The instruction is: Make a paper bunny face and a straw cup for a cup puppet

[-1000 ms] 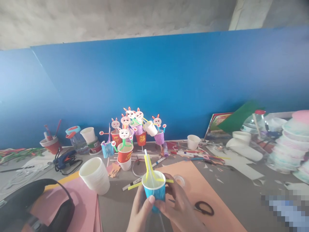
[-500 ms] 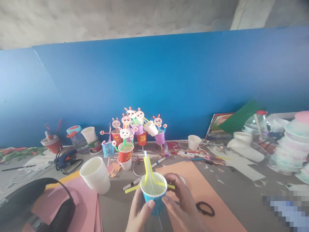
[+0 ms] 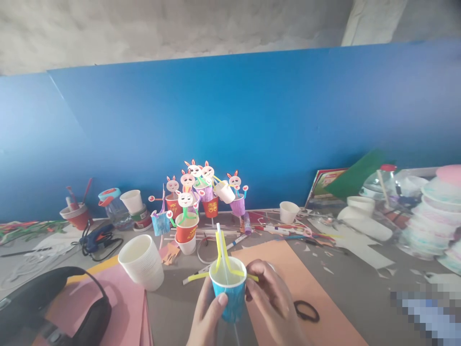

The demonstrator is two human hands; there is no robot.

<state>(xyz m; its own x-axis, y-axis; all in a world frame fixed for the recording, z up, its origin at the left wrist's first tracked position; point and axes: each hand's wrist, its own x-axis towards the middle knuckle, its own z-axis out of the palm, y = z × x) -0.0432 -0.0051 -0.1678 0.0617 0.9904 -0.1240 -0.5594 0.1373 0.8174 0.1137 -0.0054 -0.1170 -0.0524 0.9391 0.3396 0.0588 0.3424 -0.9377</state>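
My left hand [image 3: 209, 315] grips a small blue paper cup [image 3: 229, 293] from the left, thumb pressed on its front. Yellow straws [image 3: 220, 247] and a white straw stick up out of the cup, and yellow straw ends poke out through both sides. My right hand [image 3: 272, 302] is at the cup's right side, fingers pinched around the yellow straw end [image 3: 252, 277] there. Both hands hold the cup just above a sheet of orange paper [image 3: 288, 269].
A stack of white cups [image 3: 141, 262] lies tilted at the left on pink paper [image 3: 118, 302]. Finished bunny cups [image 3: 196, 199] stand at the back by the blue wall. Black scissors [image 3: 306, 311] rest on the orange paper; a glue gun [image 3: 97, 238], pens and scraps lie around.
The cup has stayed in both hands, shifting only slightly. My right fingers have moved up from the cup's lower side to the yellow straw end at its right.
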